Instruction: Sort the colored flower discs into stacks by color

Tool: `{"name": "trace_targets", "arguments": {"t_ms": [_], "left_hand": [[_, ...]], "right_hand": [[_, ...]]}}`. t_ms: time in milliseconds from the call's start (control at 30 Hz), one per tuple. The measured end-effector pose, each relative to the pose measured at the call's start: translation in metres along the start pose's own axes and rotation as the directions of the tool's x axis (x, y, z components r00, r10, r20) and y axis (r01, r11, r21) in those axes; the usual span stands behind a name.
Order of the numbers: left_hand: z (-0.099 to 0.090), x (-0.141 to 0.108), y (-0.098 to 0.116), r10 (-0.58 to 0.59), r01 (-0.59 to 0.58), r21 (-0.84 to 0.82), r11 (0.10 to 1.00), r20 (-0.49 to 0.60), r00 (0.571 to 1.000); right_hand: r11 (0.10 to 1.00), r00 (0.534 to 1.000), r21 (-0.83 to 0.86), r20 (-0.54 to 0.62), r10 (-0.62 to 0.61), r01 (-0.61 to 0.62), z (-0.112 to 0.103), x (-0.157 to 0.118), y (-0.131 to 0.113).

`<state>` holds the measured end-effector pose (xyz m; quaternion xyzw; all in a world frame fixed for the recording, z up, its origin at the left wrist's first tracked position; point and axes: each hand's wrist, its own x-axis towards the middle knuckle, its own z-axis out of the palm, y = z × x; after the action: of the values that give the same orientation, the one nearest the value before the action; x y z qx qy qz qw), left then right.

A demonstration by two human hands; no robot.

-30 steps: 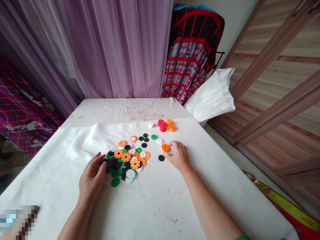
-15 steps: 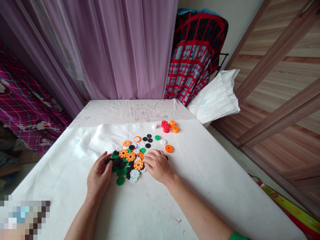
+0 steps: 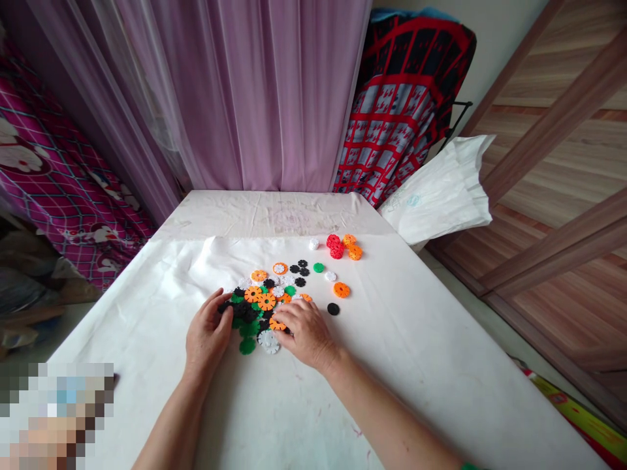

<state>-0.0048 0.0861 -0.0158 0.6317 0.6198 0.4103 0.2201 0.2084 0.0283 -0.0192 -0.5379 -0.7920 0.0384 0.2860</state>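
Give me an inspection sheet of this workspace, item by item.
Surface: table under a wrinkled white cover, with small reddish marks near the front.
Job's things: mixed pile of notched discs in orange, black, green and white; to its right and beyond, red pieces and other small groups.
Clutter: pale bag by the far right corner; something pixelated at lower left, unreadable.
Grippers: bare left hand at the pile's left edge, right hand over its right side; grip unclear.
Cables: nothing seen.
Surroundings: purple curtain, wooden doors.
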Motion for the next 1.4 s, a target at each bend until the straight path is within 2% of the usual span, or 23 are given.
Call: {"name": "trace_targets", "arguments": {"t_ms": [400, 500, 567, 633, 733, 800, 833, 933, 1400], "left_hand": [[-0.001, -0.002, 0.002, -0.019, 0.019, 0.004, 1.0, 0.017, 1.0], [-0.002, -0.001, 0.002, -0.027, 0.027, 0.022, 0.999, 0.023, 0.999], [-0.003, -0.001, 0.002, -0.025, 0.024, 0.031, 0.999, 0.028, 0.999], [-0.003, -0.001, 0.002, -0.018, 0.017, 0.028, 0.999, 0.024, 1.0], [-0.003, -0.001, 0.002, -0.027, 0.026, 0.022, 0.999, 0.02, 0.999], [-0.003, -0.001, 0.001, -0.04, 0.04, 0.027, 0.999, 0.026, 0.999], [-0.002, -0.001, 0.001, -0.045, 0.044, 0.03, 0.999, 0.028, 0.999], [-0.002, -0.001, -0.001, -0.054, 0.053, 0.037, 0.998, 0.027, 0.998], [-0.002, 0.0, -0.002, -0.062, 0.061, 0.045, 0.997, 0.021, 0.998]], "right_hand": [[0.998, 0.998, 0.005, -0.004, 0.059, -0.059, 0.004, -0.003, 0.003], [0.999, 0.997, -0.008, -0.062, 0.049, -0.05, 0.0, 0.0, 0.006], [0.997, 0.987, -0.019, -0.145, 0.073, -0.077, -0.007, 0.001, 0.018], [0.986, 0.954, -0.032, -0.258, 0.15, -0.164, -0.019, -0.001, 0.041], [0.931, 0.837, -0.012, -0.441, 0.324, -0.366, -0.037, -0.013, 0.084], [0.895, 0.786, 0.009, -0.474, 0.397, -0.447, -0.044, -0.024, 0.108], [0.884, 0.778, 0.013, -0.468, 0.418, -0.467, -0.046, -0.029, 0.116], [0.882, 0.796, 0.005, -0.428, 0.428, -0.471, -0.043, -0.035, 0.126], [0.888, 0.828, -0.029, -0.376, 0.416, -0.459, -0.038, -0.035, 0.123]]}}
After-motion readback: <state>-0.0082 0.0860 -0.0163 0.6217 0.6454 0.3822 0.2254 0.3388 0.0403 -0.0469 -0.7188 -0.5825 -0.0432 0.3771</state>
